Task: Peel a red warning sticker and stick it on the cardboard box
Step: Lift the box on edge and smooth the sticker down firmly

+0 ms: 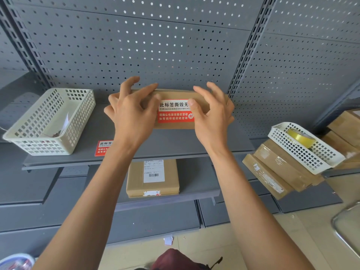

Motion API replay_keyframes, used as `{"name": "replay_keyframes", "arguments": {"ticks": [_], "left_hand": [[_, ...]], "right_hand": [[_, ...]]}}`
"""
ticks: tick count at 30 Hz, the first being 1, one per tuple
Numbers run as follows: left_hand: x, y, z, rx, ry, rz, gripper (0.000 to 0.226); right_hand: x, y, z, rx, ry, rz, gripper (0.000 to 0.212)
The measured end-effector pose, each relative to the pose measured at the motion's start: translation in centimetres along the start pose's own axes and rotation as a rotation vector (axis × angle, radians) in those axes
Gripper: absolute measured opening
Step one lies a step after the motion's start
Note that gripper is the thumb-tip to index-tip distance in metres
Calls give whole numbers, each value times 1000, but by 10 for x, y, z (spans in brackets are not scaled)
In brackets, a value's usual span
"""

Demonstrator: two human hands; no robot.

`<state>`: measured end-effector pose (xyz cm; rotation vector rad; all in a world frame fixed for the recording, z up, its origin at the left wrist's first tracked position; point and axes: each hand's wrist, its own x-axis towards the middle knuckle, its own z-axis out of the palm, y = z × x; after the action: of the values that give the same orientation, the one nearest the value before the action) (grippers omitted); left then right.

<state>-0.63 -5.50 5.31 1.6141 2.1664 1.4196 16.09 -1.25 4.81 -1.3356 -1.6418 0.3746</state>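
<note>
A flat brown cardboard box (176,95) lies on the upper grey shelf (83,152). A red and white warning sticker (175,112) lies over its top and front edge. My left hand (132,114) rests on the box's left end, thumb at the sticker's left edge. At the right end sits my right hand (213,112), its thumb pressing on the sticker's right edge and covering part of the print. Both hands have their fingers spread over the box. A second red sticker (103,148) lies on the shelf near its front edge, partly hidden by my left forearm.
A cream plastic basket (52,121) stands at the left of the shelf. A labelled cardboard box (153,178) sits on the lower shelf. To the right, a white basket (303,147) with a yellow tape roll (302,137) rests on stacked cardboard boxes (276,172).
</note>
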Motion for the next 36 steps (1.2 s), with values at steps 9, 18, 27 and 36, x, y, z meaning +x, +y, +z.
{"name": "replay_keyframes", "arguments": {"ticks": [9,18,27,36], "left_hand": [[-1,-6,-5,73,-124,108,74],[-2,-1,-3,98,-100,113,84],[-4,-2,3,86,-36,57,72],[0,-5,-3,86,-79,86,62]], "right_hand": [[8,8,-19,-100,-191,-54,58],[1,4,-14,-140,-186,-25,73],[0,-2,-1,-203,-76,-24,64],[4,4,-11,-109,-152,-31,56]]}}
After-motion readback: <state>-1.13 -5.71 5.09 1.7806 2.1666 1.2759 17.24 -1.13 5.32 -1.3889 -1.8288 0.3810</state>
